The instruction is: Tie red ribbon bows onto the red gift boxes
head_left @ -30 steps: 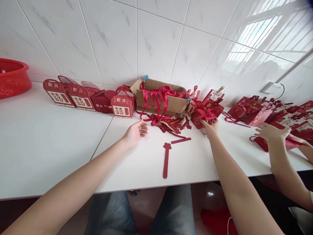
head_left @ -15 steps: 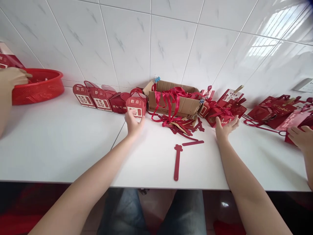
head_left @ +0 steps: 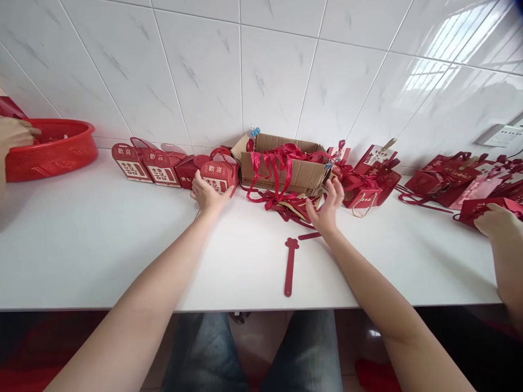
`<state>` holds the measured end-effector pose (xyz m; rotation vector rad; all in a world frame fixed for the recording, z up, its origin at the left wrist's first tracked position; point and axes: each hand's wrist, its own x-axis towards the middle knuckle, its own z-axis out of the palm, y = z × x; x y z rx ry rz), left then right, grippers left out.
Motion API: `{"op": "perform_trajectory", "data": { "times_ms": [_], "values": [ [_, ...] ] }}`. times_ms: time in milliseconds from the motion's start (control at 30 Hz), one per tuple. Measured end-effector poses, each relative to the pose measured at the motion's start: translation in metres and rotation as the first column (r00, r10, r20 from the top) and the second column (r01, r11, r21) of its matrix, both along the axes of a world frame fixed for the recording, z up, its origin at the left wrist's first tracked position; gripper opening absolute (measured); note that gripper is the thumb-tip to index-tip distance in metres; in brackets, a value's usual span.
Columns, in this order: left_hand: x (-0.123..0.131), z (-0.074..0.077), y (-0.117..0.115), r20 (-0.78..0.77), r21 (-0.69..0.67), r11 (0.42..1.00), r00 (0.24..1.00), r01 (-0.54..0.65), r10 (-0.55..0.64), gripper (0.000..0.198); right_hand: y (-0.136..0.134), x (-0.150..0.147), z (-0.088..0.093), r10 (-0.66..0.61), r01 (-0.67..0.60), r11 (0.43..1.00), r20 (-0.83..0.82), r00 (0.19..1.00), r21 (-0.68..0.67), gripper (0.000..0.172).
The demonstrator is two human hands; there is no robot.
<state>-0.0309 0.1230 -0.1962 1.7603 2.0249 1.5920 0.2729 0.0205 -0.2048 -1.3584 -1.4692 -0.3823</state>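
- White table [head_left: 102, 261]: most room to move is left-front, between box row and front edge; some more mid-front, around loose strips.
- Far-right boxes [head_left: 433, 179]: crowded, ribbons showing, look further along; a co-worker's hand [head_left: 499, 220] rests on one there.
- Red basket [head_left: 53, 163]: far left, another co-worker's hand [head_left: 16, 133] over it; limits reach that way.
- Carton [head_left: 302, 178]: mid-back near wall, ribbons [head_left: 281, 155] hanging over its front; supply not used up.
- Ribboned boxes [head_left: 363, 196]: right of carton, bunched tight; ribbon part looks done.
- Three boxes [head_left: 161, 170]: left row, upright, no flat ribbon seen; probably still to do.
- Red box [head_left: 216, 170]: right end of that row, just beside carton, no bow seen. Left hand [head_left: 210, 197] spans its front, fingers and thumb spread; cannot tell if gripping.
- Right hand [head_left: 327, 212]: well apart from left, fingers parted, nothing held, near strip pile [head_left: 300, 209].
- Flower-ended strip [head_left: 290, 267]: flat, toward front edge.
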Motion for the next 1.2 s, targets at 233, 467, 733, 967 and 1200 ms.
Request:
{"op": "perform_trajectory", "data": {
  "times_ms": [233,467,733,967,1200],
  "values": [
    [-0.006,-0.003,-0.036,0.163,-0.030,0.984,0.972,0.176,-0.169,0.102,-0.006,-0.014,-0.006,0.148,-0.139,0.985,0.093,0.985,-0.099,0.055],
    [-0.001,0.007,-0.093,0.546,-0.058,0.354,0.326,0.933,-0.771,0.082,-0.024,-0.029,0.011,0.361,-0.365,0.916,-0.053,0.931,-0.167,0.039],
    [0.013,-0.003,-0.099,0.097,0.126,0.561,0.553,0.818,-0.828,0.069,-0.034,-0.051,0.008,0.610,-0.635,0.746,-0.178,0.772,-0.199,0.039],
    [0.008,0.026,-0.112,-0.273,-0.002,0.581,0.558,0.814,-0.783,0.019,-0.037,-0.055,0.015,0.627,-0.639,0.759,-0.122,0.769,-0.123,0.019],
    [-0.009,0.034,-0.094,0.519,0.207,0.366,0.216,0.907,-0.827,0.019,-0.039,-0.051,0.014,0.616,-0.643,0.753,-0.193,0.764,-0.140,0.017]
  ]
}}
